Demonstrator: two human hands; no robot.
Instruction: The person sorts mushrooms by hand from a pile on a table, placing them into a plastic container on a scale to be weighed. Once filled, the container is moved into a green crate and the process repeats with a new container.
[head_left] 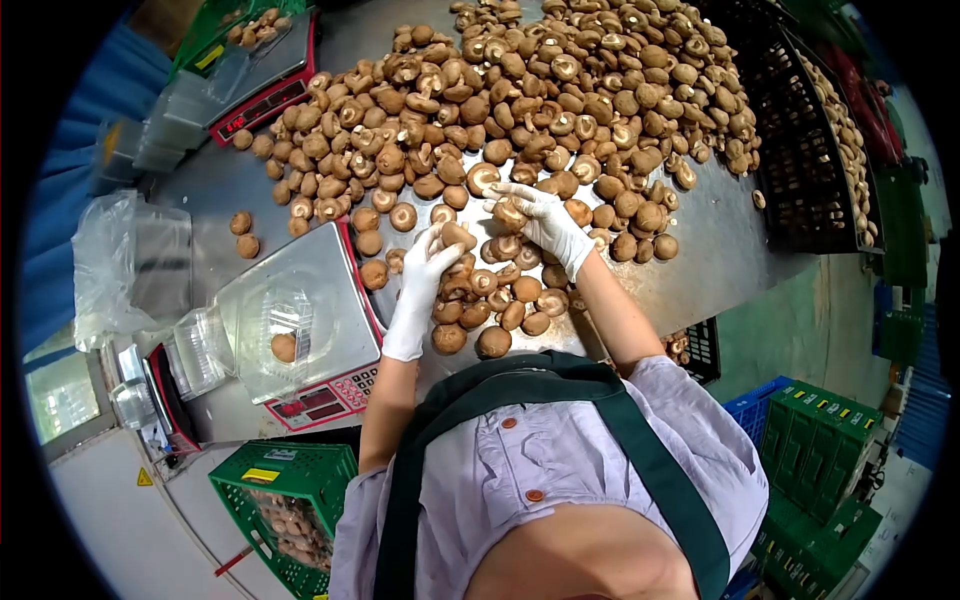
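Observation:
My left hand (425, 275), in a white glove, is closed around a brown shiitake mushroom (458, 236). Another shiitake mushroom (510, 214) is gripped by my right hand (548, 225), gloved the same way. Both hands hover over a loose group of mushrooms (481, 282) near the table's front edge. Left of my left hand, a clear plastic tray (262, 335) lies on a red-edged weighing scale (345, 290), with a single mushroom (284, 347) in it. Beyond my hands spreads a big heap of shiitake mushrooms (560, 90).
At the right stands a black crate (800, 150) of mushrooms. A second scale (262, 105) sits at the back left, near stacked clear trays (175, 115) and a plastic bag (105, 265). Green crates (285, 460) stand below the table at the left, and more green crates (825, 440) at the right.

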